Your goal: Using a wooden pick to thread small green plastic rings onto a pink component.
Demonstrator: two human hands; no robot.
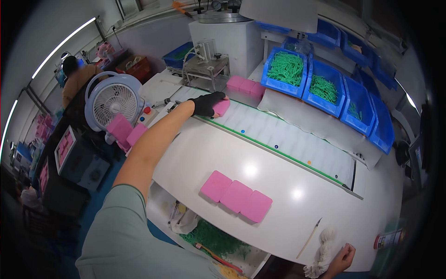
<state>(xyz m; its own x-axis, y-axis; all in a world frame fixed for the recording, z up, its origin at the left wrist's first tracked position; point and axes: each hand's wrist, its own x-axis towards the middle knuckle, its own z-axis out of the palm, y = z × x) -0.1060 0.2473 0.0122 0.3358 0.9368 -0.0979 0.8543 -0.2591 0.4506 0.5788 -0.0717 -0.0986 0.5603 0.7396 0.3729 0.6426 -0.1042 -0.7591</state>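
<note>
Grasping a pink block (222,108) at upper centre of the head view, the black-gloved left hand (207,104) has its fingers spread across the block's near end, with bare fingertips at its edges. The block is on a pale strip (278,136) edged in green, which slopes down toward the right of the frame. At lower right, the right hand (343,259) has its fingers curled just beside a bundled white cloth (326,249); whether they hold anything, I cannot tell. A thin brush (309,238) lies to the left of the cloth. Three pink blocks in a row (237,196) sit mid-frame on the white counter (186,158). Blue bins (317,108) holding green pieces (285,68) stand at upper right.
</note>
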